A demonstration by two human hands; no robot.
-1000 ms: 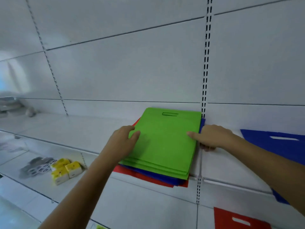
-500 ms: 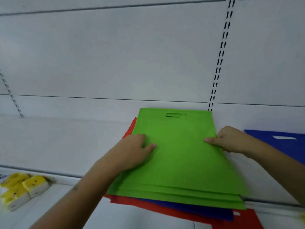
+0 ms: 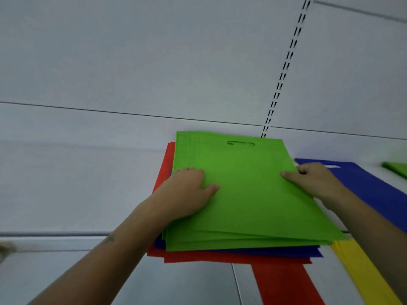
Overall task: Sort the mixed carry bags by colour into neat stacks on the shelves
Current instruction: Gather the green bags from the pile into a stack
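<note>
- Green carry bags (image 3: 246,194) were stacked on top of a mixed pile on the white shelf (image 3: 66,194), their cut-out handles toward the back wall (image 3: 154,62).
- Blue bags (image 3: 264,252) were seen just under the green ones, and red bags (image 3: 198,257) at the bottom, showing along the left and front edges.
- The left hand (image 3: 187,192) was laid on the left side of the green stack, thumb spread across the top bag, fingers curled over the stack's left edge.
- The right hand (image 3: 312,181) was held at the stack's right edge, thumb flat on the top bag and fingers tucked beneath the edge, so the green bags were pinched there.
- A separate blue bag (image 3: 374,190) was lying to the right on the same shelf, partly hidden by the right forearm.
- Another green bag (image 3: 396,169) was visible at the far right edge.
- A yellow bag (image 3: 361,271) and a red bag (image 3: 282,282) were seen lower down, in front of the pile.
</note>
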